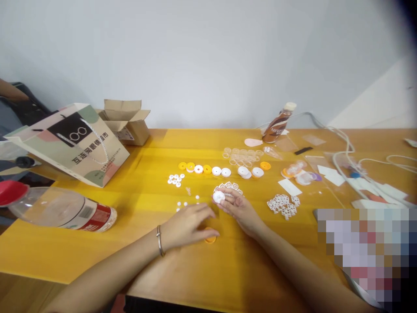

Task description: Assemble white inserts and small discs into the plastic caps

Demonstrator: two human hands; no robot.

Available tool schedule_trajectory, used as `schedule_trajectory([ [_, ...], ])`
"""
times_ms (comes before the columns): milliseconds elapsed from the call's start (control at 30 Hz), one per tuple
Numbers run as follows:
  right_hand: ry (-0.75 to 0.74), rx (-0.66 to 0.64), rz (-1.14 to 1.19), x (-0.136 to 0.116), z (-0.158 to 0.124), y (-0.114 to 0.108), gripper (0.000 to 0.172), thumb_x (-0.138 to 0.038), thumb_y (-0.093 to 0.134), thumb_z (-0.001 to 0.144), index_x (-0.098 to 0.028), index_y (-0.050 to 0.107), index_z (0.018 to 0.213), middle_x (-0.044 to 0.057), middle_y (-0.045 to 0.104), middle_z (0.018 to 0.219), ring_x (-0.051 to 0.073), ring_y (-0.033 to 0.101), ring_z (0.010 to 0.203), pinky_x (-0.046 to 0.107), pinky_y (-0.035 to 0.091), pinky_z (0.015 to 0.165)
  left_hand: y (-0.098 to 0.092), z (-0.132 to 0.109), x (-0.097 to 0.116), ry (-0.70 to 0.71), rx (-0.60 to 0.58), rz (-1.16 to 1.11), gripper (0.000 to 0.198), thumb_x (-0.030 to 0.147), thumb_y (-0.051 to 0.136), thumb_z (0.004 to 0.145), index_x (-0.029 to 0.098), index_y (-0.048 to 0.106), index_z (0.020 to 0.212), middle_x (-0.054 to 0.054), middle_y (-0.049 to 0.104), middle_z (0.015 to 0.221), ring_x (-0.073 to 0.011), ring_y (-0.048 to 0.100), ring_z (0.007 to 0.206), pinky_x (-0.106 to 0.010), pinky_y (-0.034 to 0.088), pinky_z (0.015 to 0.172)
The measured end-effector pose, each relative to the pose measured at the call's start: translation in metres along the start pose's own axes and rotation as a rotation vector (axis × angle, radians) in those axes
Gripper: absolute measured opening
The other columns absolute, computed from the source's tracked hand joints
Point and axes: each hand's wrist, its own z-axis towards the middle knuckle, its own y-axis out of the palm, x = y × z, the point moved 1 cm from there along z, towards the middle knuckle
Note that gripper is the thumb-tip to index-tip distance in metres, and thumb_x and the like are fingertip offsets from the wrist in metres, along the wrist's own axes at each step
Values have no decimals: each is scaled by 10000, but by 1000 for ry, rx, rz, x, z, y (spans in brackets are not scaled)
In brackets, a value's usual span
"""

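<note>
Between the thumb and fingers of my right hand is a white round disc, held just above the table. My left hand has its thumb and fingers apart, with nothing visible in it. An orange disc lies below it, partly covered by the thumb. Beyond the hands runs a row of orange and white round pieces. White lattice pieces lie behind my right hand, partly hidden by it. Small white caps and tiny white bits are to the left.
Clear rings stand at the back, near a tilted NESCAFÉ bottle. More lattice pieces lie right, beside white cables. On the left are a paper bag, a cardboard box and a large plastic bottle lying down.
</note>
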Motion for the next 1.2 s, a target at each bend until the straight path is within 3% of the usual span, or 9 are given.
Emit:
schedule_trajectory([
  [67, -19, 1, -31, 0, 1, -2, 402, -291, 684, 626, -235, 555, 1002, 38, 660, 939, 169, 586, 937, 370, 404, 899, 5, -5, 6, 94, -87, 132, 388, 450, 554, 716, 174, 518, 987, -65, 548, 904, -178, 531, 801, -289, 438, 690],
  [167, -34, 18, -57, -1, 3, -5, 425, -276, 694, 611, -220, 554, 1008, 47, 656, 960, 174, 581, 950, 372, 391, 913, 11, -7, 7, 130, -137, 187, 271, 332, 557, 737, 173, 540, 956, -73, 541, 920, -188, 532, 829, -307, 442, 721],
  [267, -17, 52, -68, -2, 3, -4, 422, -263, 694, 608, -214, 563, 1007, 52, 651, 986, 179, 580, 956, 377, 388, 918, 5, -3, -1, 61, -92, -37, 201, 239, 523, 765, 185, 541, 958, -55, 550, 904, -154, 535, 818, -286, 449, 730],
  [433, -12, 93, -119, -8, -2, 2, 421, -270, 695, 595, -223, 590, 1000, 40, 657, 983, 200, 579, 967, 404, 389, 924, -12, 8, -28, -221, 141, -618, 283, 244, 493, 800, 198, 470, 1078, -59, 561, 947, -116, 550, 779, -236, 466, 661],
  [633, -21, 77, -146, -8, -6, 10, 395, -247, 682, 599, -233, 606, 986, 15, 667, 958, 206, 590, 957, 432, 392, 930, -6, 12, -38, -293, 137, -796, 288, 234, 514, 791, 202, 470, 1073, -65, 576, 955, -129, 569, 774, -247, 479, 631],
  [767, -35, 35, -139, -4, -7, 13, 382, -236, 684, 598, -235, 613, 974, 12, 672, 942, 199, 609, 920, 421, 409, 921, 0, 12, -34, -241, 182, -721, 289, 209, 532, 776, 197, 475, 1059, -79, 547, 1027, -156, 540, 928, -277, 482, 742],
  [867, -48, -19, -134, -3, -8, 14, 377, -220, 674, 617, -242, 608, 987, 5, 675, 926, 182, 623, 884, 406, 420, 912, -1, 11, -28, -108, 213, -546, 286, 192, 523, 779, 196, 480, 1063, -85, 511, 1079, -155, 506, 986, -318, 449, 835],
  [1000, -58, -94, -137, -2, -9, 16, 386, -192, 657, 639, -251, 593, 1014, -6, 673, 929, 163, 632, 850, 393, 423, 910, -6, 10, -21, 64, 169, -303, 312, 154, 492, 797, 210, 462, 1103, -78, 520, 1070, -154, 484, 1013, -350, 412, 886],
  [1200, -39, -178, -178, -3, -9, 15, 429, -192, 636, 666, -258, 552, 1081, -8, 673, 924, 161, 629, 848, 368, 434, 889, -11, 9, -20, 177, 98, -155, 355, 161, 470, 814, 198, 414, 1162, -87, 506, 1107, -145, 471, 1036, -322, 415, 895],
])
